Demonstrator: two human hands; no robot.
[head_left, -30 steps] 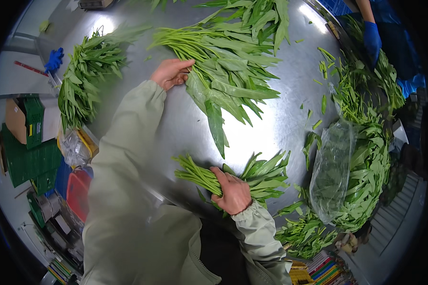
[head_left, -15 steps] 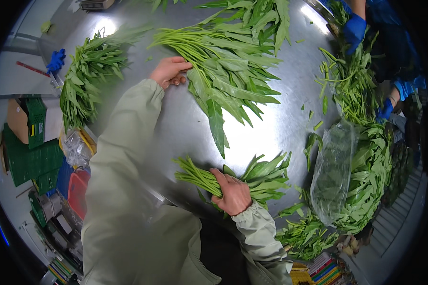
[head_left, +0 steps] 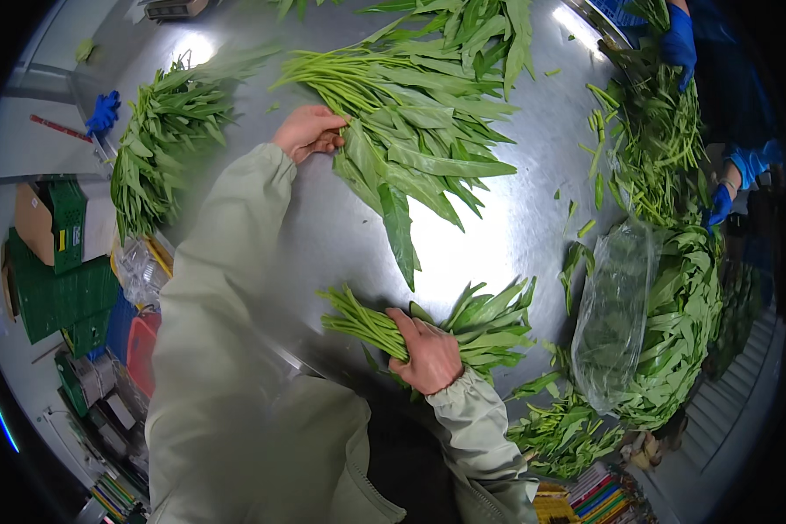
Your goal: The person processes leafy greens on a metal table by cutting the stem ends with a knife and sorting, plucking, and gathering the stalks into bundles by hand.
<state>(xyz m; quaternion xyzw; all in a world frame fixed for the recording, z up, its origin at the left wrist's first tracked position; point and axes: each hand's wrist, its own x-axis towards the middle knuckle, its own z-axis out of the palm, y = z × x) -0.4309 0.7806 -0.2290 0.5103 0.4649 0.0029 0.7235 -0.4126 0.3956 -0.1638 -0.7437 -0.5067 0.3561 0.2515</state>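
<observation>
My right hand (head_left: 428, 354) is wrapped round a small bunch of water spinach (head_left: 367, 321) close to the table's near edge. The cut stems stick out to the left of the fist and the leaves fan out to the right. Farther off, my left hand (head_left: 310, 133) pinches a stem at the left side of a larger pile of water spinach (head_left: 419, 127). Long pointed leaves of this pile hang toward me, and its stems lie to the upper left. Exactly how many stems the left fingertips hold is hidden.
Another bundle of water spinach (head_left: 153, 144) lies at the left. A clear plastic bag (head_left: 616, 314) rests against a leafy heap (head_left: 681, 323) at the right. A co-worker's blue-gloved hand (head_left: 677, 48) is over greens at the far right. Green crates (head_left: 61, 288) stand left of the metal table (head_left: 314, 236).
My left hand has drawn back slightly to the left, and the leaf by its fingertips has shifted with it. My right hand stays put. The co-worker's gloved hands have moved right.
</observation>
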